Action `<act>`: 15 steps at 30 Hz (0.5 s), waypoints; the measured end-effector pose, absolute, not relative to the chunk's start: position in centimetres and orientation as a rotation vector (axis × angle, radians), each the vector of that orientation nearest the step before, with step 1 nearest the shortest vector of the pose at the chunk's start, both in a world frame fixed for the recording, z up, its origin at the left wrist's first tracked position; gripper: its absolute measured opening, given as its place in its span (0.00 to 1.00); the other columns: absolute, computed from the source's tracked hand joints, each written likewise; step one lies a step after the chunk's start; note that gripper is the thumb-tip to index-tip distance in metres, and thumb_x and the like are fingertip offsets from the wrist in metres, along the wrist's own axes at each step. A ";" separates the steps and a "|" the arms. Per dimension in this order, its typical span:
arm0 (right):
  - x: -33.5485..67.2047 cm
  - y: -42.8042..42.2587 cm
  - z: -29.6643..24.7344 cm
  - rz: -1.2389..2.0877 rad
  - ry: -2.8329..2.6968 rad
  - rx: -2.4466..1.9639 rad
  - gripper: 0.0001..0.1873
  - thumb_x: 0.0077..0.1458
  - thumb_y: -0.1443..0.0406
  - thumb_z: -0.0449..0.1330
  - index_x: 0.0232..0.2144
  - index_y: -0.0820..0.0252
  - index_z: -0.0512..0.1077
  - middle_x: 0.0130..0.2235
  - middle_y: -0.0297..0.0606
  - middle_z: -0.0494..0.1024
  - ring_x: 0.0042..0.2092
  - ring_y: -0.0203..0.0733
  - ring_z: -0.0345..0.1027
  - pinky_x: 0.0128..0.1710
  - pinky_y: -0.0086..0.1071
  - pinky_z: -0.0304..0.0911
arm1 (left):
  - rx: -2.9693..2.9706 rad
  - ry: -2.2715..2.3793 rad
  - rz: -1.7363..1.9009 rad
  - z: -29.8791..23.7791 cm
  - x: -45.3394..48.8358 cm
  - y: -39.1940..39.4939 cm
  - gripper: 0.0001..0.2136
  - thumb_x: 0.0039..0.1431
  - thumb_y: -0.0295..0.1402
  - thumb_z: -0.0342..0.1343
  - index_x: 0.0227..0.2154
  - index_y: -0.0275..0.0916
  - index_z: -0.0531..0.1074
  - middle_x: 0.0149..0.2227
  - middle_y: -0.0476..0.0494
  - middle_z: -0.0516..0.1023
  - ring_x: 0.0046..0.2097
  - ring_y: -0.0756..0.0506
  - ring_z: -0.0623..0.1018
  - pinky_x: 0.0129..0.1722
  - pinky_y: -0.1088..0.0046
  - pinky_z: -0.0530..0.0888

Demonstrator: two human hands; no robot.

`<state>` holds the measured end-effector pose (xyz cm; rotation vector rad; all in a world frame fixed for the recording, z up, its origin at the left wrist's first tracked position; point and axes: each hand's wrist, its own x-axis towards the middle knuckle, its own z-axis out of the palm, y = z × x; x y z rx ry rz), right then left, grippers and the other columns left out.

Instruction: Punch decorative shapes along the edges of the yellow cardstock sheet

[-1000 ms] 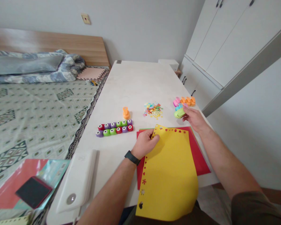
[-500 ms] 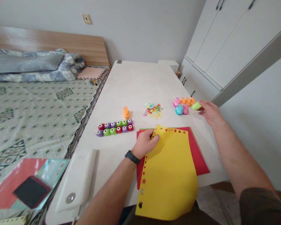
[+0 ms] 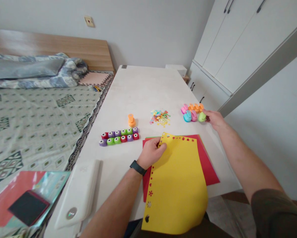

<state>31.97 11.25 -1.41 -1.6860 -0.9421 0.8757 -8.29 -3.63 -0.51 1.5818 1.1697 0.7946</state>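
Left hand [image 3: 152, 153]: you pinch thin yellow paper [image 3: 178, 185], shapes cut along two edges, at its eleven o'clock.
Right hand [image 3: 216, 120]: your fingertips grip the rounded green punch [image 3: 201, 117], one o'clock from the paper.

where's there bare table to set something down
Widest: the far table, beyond the confetti and single orange punch. Smaller: between the white device and red paper, partly crossed by the left forearm. Crowded: around the right hand and green punch, and under the yellow paper.
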 end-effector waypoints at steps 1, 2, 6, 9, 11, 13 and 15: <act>32.0 11.5 -1.5 0.875 -0.948 -1.683 0.20 0.45 0.52 0.75 0.30 0.62 0.80 0.26 0.37 0.79 0.25 0.37 0.68 0.23 0.30 0.63 | 1.584 1.166 0.796 -0.5 -8.3 -3.6 0.11 0.61 0.37 0.51 0.30 0.36 0.74 0.27 0.51 0.70 0.29 0.50 0.67 0.26 0.76 0.59; 32.1 11.7 -1.5 0.876 -0.959 -1.679 0.19 0.45 0.53 0.75 0.31 0.62 0.80 0.26 0.37 0.79 0.25 0.37 0.68 0.24 0.30 0.64 | 1.583 1.164 0.799 -0.5 -8.3 -3.6 0.11 0.61 0.37 0.51 0.30 0.36 0.74 0.27 0.51 0.70 0.29 0.50 0.67 0.27 0.76 0.60; 32.1 12.2 -1.0 0.867 -0.981 -1.675 0.15 0.47 0.57 0.74 0.32 0.63 0.81 0.27 0.38 0.79 0.26 0.38 0.69 0.25 0.31 0.65 | 1.566 1.170 0.800 -0.5 -8.3 -3.6 0.11 0.59 0.37 0.52 0.30 0.36 0.74 0.26 0.51 0.70 0.29 0.50 0.68 0.27 0.77 0.60; 31.7 12.4 -0.4 0.849 -0.953 -1.726 0.13 0.50 0.57 0.72 0.30 0.62 0.79 0.26 0.37 0.79 0.25 0.37 0.68 0.23 0.30 0.63 | 1.579 1.180 0.800 -0.4 -8.3 -3.6 0.11 0.59 0.37 0.52 0.30 0.36 0.75 0.27 0.51 0.71 0.28 0.50 0.68 0.27 0.77 0.60; 31.4 12.5 -0.1 0.857 -0.938 -1.767 0.15 0.52 0.55 0.71 0.28 0.62 0.78 0.25 0.38 0.79 0.24 0.37 0.67 0.22 0.30 0.61 | 1.605 1.188 0.803 -0.4 -8.3 -3.6 0.11 0.60 0.37 0.52 0.30 0.36 0.74 0.26 0.52 0.70 0.28 0.50 0.67 0.27 0.77 0.59; 31.1 12.5 0.0 0.867 -0.944 -1.802 0.17 0.54 0.53 0.70 0.27 0.62 0.77 0.26 0.39 0.79 0.24 0.37 0.67 0.22 0.30 0.60 | 1.625 1.190 0.809 -0.4 -8.3 -3.6 0.11 0.60 0.36 0.51 0.29 0.36 0.74 0.26 0.51 0.70 0.28 0.50 0.67 0.27 0.76 0.59; 30.9 12.6 -0.1 0.863 -0.965 -1.834 0.18 0.54 0.52 0.69 0.28 0.61 0.78 0.28 0.39 0.80 0.25 0.37 0.68 0.22 0.29 0.59 | 1.627 1.183 0.814 -0.4 -8.3 -3.7 0.11 0.60 0.36 0.52 0.29 0.36 0.75 0.26 0.51 0.70 0.29 0.50 0.67 0.27 0.76 0.60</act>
